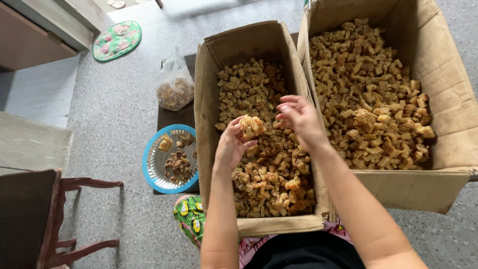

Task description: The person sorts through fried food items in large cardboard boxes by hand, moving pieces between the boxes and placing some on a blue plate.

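From the head view I see my left hand raised over the nearer brown cardboard box, which is filled with small golden-brown fried crackling pieces. The fingers of that hand are pinched around one puffy, pale golden chunk of crackling, held up above the heap at about the middle of the box. The chunk is roughly round and lumpy, so I cannot name a clear long axis for it.

My right hand hovers just to the right of the chunk, fingers loosely curled and slightly spread, the fingertips pointing left toward it. I cannot tell whether they touch the chunk or stop just short; they hold nothing that I can make out. So the chunk lies directly left of the right fingers and sits on top of the left ones, with the left hand plainly the one that has it.

To the right stands a second, larger brown cardboard box, holding lighter, bigger crackling pieces; it touches the first box along their shared wall. To the left, on a dark tabletop, rests a round metal plate with a blue rim carrying a few darker scraps, and behind it a knotted clear plastic bag with more pieces inside.
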